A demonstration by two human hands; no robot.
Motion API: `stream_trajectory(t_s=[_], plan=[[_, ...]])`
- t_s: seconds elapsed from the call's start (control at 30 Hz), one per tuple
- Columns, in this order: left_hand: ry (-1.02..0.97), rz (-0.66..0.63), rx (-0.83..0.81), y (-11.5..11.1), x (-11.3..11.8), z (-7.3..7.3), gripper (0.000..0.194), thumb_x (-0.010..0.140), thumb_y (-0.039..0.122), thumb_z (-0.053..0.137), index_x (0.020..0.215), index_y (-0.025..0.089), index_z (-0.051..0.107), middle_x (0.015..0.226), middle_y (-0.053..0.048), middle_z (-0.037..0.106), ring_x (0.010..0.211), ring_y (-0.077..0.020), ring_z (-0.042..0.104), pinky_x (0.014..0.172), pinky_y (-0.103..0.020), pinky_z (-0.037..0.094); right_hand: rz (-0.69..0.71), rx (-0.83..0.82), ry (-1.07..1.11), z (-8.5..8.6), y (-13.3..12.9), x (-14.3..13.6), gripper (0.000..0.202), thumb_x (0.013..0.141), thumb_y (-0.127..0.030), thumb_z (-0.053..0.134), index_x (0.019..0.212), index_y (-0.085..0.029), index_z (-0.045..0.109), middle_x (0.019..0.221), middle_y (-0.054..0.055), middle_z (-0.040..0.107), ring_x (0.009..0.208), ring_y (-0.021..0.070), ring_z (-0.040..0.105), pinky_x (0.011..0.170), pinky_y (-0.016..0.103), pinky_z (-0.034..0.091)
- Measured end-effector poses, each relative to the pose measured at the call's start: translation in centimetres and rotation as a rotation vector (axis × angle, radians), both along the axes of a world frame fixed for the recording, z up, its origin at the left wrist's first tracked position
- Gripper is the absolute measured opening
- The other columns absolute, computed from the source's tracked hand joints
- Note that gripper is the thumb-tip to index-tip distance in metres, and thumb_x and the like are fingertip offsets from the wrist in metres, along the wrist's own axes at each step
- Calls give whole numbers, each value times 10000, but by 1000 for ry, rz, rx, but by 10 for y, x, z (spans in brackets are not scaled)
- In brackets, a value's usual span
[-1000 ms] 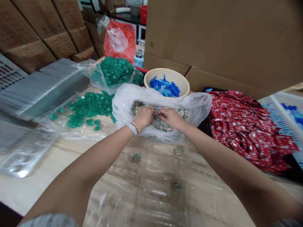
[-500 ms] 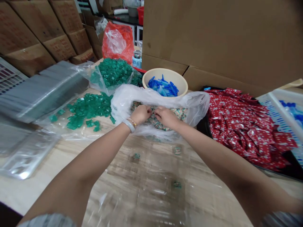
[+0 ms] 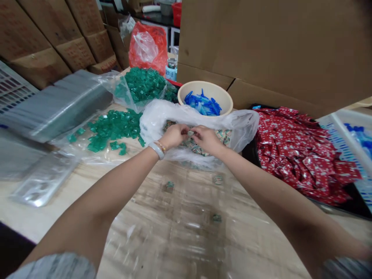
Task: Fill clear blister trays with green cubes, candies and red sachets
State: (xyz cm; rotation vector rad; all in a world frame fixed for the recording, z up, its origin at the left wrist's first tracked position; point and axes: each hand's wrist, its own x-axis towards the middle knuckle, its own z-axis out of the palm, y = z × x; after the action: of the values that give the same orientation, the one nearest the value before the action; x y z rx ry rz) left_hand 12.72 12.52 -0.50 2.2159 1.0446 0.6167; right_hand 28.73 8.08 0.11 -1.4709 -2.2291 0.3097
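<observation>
A white plastic bag lies open, filled with small striped green, cream and orange pieces. Just above them, my left hand, with a pale bangle at the wrist, is closed in a pinch; what its fingertips hold is too small to make out. Facing it, my right hand pinches one small striped piece between thumb and finger. Nearer to me, clear plastic trays are spread on the table. Single striped pieces lie on them at the left, the right and lower right.
Green packets lie left of the bag, with more in a clear bag behind. A cream bowl holds blue pieces. Red packets fill a black tray at right. Stacked clear trays stand left; cardboard rises behind.
My fingertips have lifted slightly from the pieces, and a small striped piece now shows in my right hand's pinch. The whole view has shifted a little.
</observation>
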Motion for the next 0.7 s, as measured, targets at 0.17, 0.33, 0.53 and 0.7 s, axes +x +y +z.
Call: stream_trajectory(t_s=[0.17,0.33,0.53,0.7], plan=[[-11,62,13,-3,9,7,178,678,197,559,804,86,619,716,-47,600,684,-147,529,662,-261,412,-126,17,-8,8,0,-6,199,703,-132,515,883,-133,601,742,51,571,672,143,512,650,260,402],[-43,112,148,-45,-26,44,452,641,165,615,1080,100,527,1041,-99,550,913,-180,513,811,-300,401,-282,-19,-58,27,-28,-5,141,697,-133,516,818,-146,586,693,55,556,637,145,497,645,288,393],[-31,255,-104,-187,-144,53,179,754,199,515,916,137,558,806,-20,560,626,-91,495,621,-233,426,-43,-296,345,25,-164,-77,108,707,-160,526,803,-163,576,708,14,571,632,114,527,613,246,418],[-25,220,-204,-279,-188,6,171,752,113,464,905,161,526,844,-31,521,740,-122,501,681,-258,442,-25,-426,464,-10,-248,-160,69,709,-160,559,768,-167,595,706,17,541,673,114,514,632,237,424]])
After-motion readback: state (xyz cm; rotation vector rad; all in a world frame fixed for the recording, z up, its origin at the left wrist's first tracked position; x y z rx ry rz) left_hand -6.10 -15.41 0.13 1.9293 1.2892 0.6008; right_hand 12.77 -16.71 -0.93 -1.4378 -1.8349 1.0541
